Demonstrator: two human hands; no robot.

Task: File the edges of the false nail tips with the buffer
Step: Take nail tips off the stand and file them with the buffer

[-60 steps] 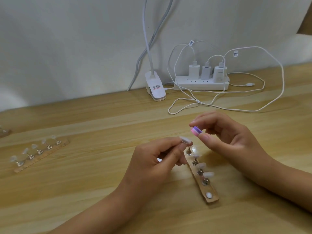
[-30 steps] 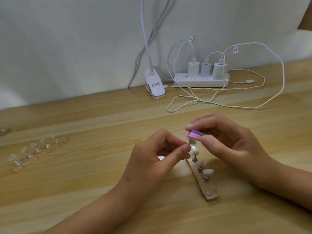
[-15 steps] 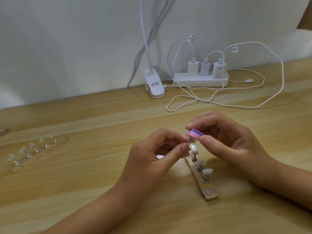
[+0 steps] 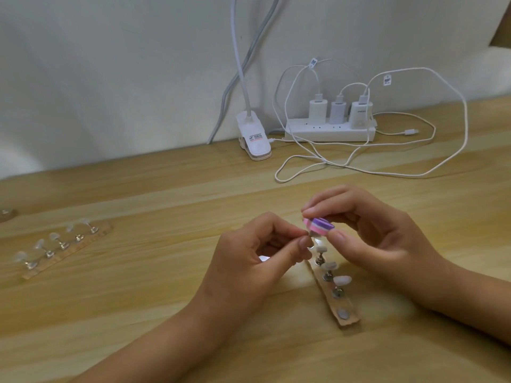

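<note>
Right hand point(image 4: 381, 239) pinches the little buffer point(image 4: 402, 226) between thumb and fingertips: a chunky foam block in purple, white and pink layers. It sits over the far end of the tan strip point(image 4: 329, 288), touching the nail tip point(image 4: 316, 235) that the left hand point(image 4: 257, 261) pinches between thumb and forefinger, mostly hidden by the fingers. More milky oval tips point(image 4: 342, 280) stand on shiny metal pegs down the strip. Pale grainy wood table point(image 4: 166, 299), second strip point(image 4: 66, 250) off left, white power strip point(image 4: 329, 132), looping cables and a clip lamp point(image 4: 253, 136) against a plain white wall
</note>
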